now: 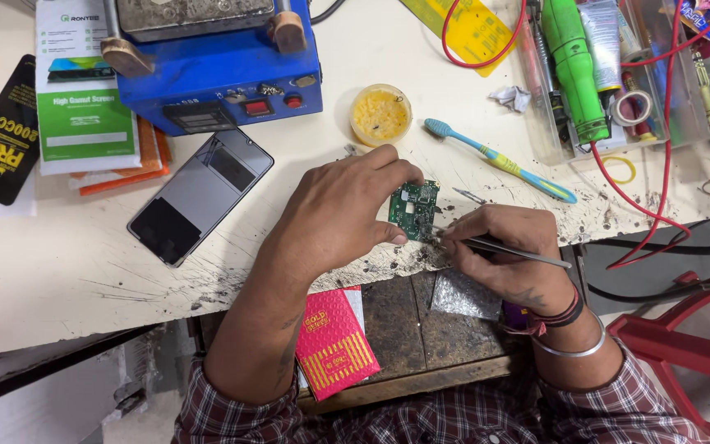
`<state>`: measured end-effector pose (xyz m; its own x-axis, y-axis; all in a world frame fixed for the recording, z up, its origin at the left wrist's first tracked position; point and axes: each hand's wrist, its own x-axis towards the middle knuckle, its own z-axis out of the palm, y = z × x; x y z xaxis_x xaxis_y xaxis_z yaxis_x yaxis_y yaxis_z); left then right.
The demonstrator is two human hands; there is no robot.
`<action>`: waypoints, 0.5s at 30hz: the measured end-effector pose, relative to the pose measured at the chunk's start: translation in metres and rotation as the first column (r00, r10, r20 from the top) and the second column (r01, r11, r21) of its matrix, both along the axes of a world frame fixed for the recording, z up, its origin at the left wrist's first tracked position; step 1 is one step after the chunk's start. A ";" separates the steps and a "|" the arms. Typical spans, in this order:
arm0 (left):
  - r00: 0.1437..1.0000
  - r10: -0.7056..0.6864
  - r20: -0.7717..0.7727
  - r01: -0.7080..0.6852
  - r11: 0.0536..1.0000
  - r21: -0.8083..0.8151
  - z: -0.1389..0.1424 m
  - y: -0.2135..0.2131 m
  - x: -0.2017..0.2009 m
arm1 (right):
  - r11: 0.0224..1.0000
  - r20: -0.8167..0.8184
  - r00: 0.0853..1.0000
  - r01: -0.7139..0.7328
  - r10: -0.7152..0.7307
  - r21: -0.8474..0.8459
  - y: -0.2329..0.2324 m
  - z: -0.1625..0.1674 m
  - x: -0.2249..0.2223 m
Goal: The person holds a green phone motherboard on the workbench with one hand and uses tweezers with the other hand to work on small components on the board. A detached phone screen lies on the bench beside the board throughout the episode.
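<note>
The left hand (343, 215) pinches a small green rectangular circuit board (413, 210) by its edges, thumb at the lower edge and fingers closed over the upper edge, so the grip is clamped on the board itself, which sits tilted just above the near edge of the scratched white worktop (59, 263). The right hand (507, 255) is closed around a pair of slim metal tweezers (515, 249), held pen-fashion, the tips meeting the board's lower right corner; whether the tips grip a component cannot be told. Judged from its look, the board is light, stiff and thin, with fragile soldered parts on its face; an edge hold such as the present one appears the sound way to take it, keeping fingers off the components. Slippage is a risk only if pressure from the tweezers twists it. Just beyond the left hand's fingertips stands a small round yellow tub of paste (380, 113), and beyond the right hand lies a blue and yellow plastic toothbrush (499, 160). Further out to the left of the grip rests a dark glass-faced phone body (200, 196), and behind it a blue metal heating machine (219, 70). Below the hands, nearest the person, a red and yellow padded pouch (334, 344) lies on a dark wooden shelf (400, 325).
</note>
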<state>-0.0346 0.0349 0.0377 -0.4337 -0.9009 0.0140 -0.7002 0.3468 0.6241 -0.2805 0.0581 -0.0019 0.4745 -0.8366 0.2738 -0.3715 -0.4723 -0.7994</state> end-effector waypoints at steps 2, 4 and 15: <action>1.000 0.000 -0.005 0.000 1.000 0.000 0.000 0.000 0.000 | 1.000 0.006 1.000 0.011 -0.011 -0.012 0.000 0.000 0.000; 1.000 0.013 0.016 -0.013 1.000 0.012 0.000 0.000 -0.001 | 0.999 0.006 0.999 0.032 -0.032 -0.001 0.001 -0.001 0.001; 1.000 0.014 0.027 -0.015 0.999 0.034 0.000 0.000 -0.002 | 1.000 0.021 1.000 -0.017 0.017 0.010 0.000 0.000 0.001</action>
